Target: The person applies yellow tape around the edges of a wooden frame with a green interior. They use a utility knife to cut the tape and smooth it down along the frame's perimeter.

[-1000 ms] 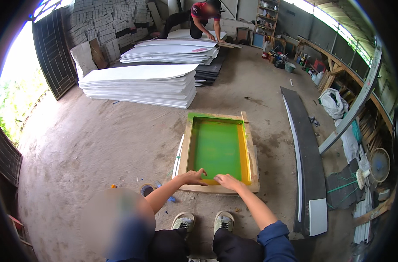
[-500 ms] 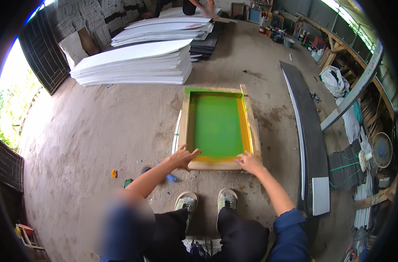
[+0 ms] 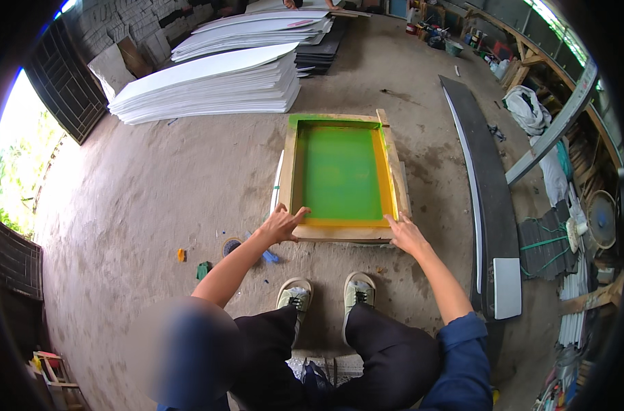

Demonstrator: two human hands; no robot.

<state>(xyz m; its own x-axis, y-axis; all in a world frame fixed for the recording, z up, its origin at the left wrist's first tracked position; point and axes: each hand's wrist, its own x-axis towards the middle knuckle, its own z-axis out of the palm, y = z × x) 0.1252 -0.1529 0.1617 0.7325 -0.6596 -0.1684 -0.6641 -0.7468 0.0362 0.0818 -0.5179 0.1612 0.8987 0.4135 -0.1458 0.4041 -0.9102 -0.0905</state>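
Concrete floor (image 3: 154, 192) holds the screen frame (image 3: 341, 175) at twelve o'clock. Left hand (image 3: 281, 225) and right hand (image 3: 406, 235) rest open on its near corners, gripping nothing; press both evenly.

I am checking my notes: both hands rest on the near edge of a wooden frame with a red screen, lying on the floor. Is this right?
Not quite. The head view shows the wooden frame holds a green screen, not a red one. The left hand and right hand do rest on its near edge, and it lies on the floor.
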